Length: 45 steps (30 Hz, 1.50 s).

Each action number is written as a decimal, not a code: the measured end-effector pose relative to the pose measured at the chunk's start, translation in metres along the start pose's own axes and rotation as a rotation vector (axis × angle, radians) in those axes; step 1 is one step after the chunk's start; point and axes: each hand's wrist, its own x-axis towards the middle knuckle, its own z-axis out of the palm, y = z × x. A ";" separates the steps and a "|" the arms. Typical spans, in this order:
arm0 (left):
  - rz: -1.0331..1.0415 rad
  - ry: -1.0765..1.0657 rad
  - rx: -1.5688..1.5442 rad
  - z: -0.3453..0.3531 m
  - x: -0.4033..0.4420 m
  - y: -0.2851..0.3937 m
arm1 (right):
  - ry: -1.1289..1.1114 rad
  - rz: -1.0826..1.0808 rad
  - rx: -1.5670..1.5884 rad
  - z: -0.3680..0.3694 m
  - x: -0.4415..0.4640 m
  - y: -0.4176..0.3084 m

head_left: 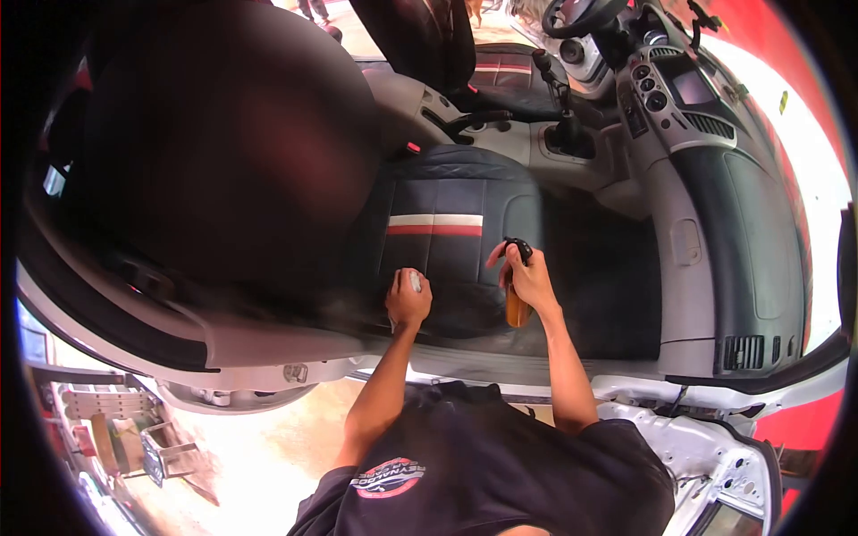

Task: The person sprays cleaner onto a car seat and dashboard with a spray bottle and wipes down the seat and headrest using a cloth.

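My left hand (408, 302) is closed around a crumpled white cloth (416, 281), most of which is hidden in the fist. It is at the near edge of a black car seat (435, 196) with white and red stripes. Gripped in my right hand (531, 277) is a spray bottle (518, 311) with a black trigger head and an amber body. The bottle is held above the seat's front right corner, with its head pointing away from me and some of my fingers around the neck.
The dark seat backrest (232, 152) fills the left side, blurred. Beyond the seat are a handbrake (483, 118), a gear lever (563, 98) and a steering wheel (581, 13). The dashboard (742, 205) runs down the right. The door sill (500, 362) crosses in front of me.
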 end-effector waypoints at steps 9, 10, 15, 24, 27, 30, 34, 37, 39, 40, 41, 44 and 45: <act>0.011 -0.008 0.016 -0.006 0.000 0.008 | -0.007 -0.155 0.116 0.058 0.078 -0.049; 0.010 -0.006 0.019 -0.007 0.001 0.009 | -0.009 -0.169 0.122 0.064 0.088 -0.051; -0.025 -0.023 0.028 -0.005 0.001 0.009 | -0.098 -0.186 0.219 0.100 0.120 -0.081; 0.021 0.003 0.024 0.002 -0.002 0.000 | -0.412 -0.199 0.144 0.138 0.107 -0.101; 0.029 0.007 0.050 0.006 -0.001 -0.005 | -0.418 -0.168 0.104 0.146 0.103 -0.076; 0.057 0.029 0.032 0.008 -0.003 -0.007 | -0.427 -0.153 0.107 0.144 0.088 -0.068; 0.080 0.026 0.003 -0.002 -0.002 0.001 | -0.409 -0.083 0.062 0.137 0.073 -0.048; 0.067 0.058 0.034 0.000 -0.001 0.001 | -0.356 -0.020 0.034 0.124 0.060 -0.042; 0.059 0.071 0.037 0.002 -0.002 0.001 | -0.297 -0.168 0.003 0.120 0.054 -0.022; 0.057 0.068 0.026 0.000 -0.002 0.004 | -0.266 -0.243 -0.012 0.117 0.051 -0.015; 0.056 0.066 0.015 -0.003 -0.001 0.007 | -0.224 -0.203 -0.017 0.113 0.045 -0.008; 0.039 0.043 0.003 0.004 -0.001 -0.002 | -0.126 -0.067 0.013 0.091 0.029 0.001; 0.030 0.042 0.008 0.002 -0.001 -0.001 | -0.107 -0.011 0.051 0.080 0.023 0.002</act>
